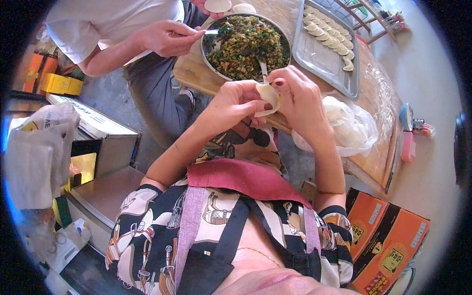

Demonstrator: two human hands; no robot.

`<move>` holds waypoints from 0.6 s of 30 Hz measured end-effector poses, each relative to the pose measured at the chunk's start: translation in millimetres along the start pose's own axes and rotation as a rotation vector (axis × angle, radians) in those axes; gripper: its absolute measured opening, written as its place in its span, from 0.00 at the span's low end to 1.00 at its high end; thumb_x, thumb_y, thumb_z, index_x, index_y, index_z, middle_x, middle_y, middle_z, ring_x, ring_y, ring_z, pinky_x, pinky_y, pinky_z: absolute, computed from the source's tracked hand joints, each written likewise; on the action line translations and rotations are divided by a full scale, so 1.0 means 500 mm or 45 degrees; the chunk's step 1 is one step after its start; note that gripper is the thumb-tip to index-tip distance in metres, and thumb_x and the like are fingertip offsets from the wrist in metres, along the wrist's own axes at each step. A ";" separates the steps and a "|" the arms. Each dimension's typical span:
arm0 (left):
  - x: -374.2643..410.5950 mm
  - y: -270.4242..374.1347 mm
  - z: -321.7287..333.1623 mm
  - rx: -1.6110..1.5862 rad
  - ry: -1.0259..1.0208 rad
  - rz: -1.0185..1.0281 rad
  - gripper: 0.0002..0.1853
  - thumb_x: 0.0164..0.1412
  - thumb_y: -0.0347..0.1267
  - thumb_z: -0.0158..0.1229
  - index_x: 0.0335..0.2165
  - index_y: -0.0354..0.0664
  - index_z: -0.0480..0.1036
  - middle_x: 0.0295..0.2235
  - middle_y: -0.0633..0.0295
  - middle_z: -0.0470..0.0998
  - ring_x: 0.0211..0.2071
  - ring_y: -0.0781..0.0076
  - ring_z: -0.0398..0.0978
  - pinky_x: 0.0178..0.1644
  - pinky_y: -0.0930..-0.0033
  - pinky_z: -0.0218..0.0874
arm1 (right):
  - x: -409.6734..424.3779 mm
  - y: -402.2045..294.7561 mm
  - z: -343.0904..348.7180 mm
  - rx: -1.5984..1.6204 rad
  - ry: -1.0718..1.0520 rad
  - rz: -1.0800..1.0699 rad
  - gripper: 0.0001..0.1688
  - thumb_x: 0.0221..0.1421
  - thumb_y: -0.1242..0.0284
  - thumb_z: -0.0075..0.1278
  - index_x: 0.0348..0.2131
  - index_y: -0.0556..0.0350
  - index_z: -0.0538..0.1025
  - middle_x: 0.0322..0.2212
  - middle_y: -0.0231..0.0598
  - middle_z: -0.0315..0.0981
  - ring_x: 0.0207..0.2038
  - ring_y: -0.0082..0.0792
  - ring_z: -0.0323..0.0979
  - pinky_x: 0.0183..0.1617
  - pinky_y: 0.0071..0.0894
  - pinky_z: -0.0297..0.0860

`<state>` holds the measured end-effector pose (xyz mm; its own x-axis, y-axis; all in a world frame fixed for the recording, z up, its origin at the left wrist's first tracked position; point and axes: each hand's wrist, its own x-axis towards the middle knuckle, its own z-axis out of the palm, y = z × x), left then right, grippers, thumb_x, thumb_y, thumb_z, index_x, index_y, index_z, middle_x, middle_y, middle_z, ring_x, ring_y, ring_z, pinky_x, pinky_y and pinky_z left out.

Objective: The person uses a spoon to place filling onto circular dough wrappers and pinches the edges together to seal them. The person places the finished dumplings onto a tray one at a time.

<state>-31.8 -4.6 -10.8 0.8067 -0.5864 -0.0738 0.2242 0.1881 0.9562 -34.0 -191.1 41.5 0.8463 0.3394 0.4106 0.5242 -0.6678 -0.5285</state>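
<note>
My left hand (pixel 239 99) grips a folded dumpling wrapper (pixel 268 96) between thumb and fingers. From the other side my right hand (pixel 293 92) pinches its upper edge; any filling inside is hidden. Just beyond my hands stands a metal bowl (pixel 202 51) of chopped green and brown filling (pixel 250 46). A spoon handle (pixel 263 70) leans out of the bowl near my right fingers. Past the bowl's right side, a metal tray (pixel 320 66) holds rows of folded dumplings (pixel 328 31) at its far end.
Across the bowl, a co-worker's hand (pixel 173 38) holds a utensil in the filling; the other holds a round wrapper (pixel 217 5). A plastic bag of dough (pixel 343 121) lies by my right forearm on the wooden table (pixel 368 147). Orange boxes (pixel 387 243) stand at lower right.
</note>
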 end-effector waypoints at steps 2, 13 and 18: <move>0.000 -0.007 -0.002 0.016 0.021 0.029 0.09 0.63 0.25 0.55 0.42 0.34 0.71 0.33 0.60 0.80 0.30 0.78 0.78 0.33 0.77 0.71 | 0.009 0.003 -0.019 -0.197 -0.277 -0.048 0.08 0.56 0.71 0.50 0.30 0.58 0.72 0.27 0.44 0.70 0.31 0.49 0.74 0.34 0.47 0.70; 0.007 -0.014 0.009 0.051 0.119 0.168 0.10 0.61 0.23 0.56 0.42 0.34 0.69 0.32 0.59 0.79 0.30 0.75 0.80 0.34 0.75 0.75 | 0.000 0.034 -0.007 -0.200 -0.443 -0.039 0.13 0.58 0.63 0.49 0.29 0.55 0.70 0.28 0.43 0.70 0.32 0.50 0.74 0.33 0.48 0.70; 0.001 0.002 0.012 -0.031 0.100 0.090 0.11 0.60 0.23 0.57 0.42 0.35 0.68 0.32 0.60 0.78 0.31 0.75 0.79 0.33 0.74 0.74 | 0.001 0.001 -0.009 -0.211 -0.294 -0.028 0.10 0.59 0.68 0.47 0.29 0.56 0.69 0.29 0.47 0.72 0.32 0.53 0.74 0.33 0.50 0.69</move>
<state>-34.6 -9.3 -8.3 0.8612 -0.5074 -0.0295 0.1776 0.2462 0.9528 -33.6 -194.4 45.0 0.8439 0.4844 0.2306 0.5363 -0.7514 -0.3844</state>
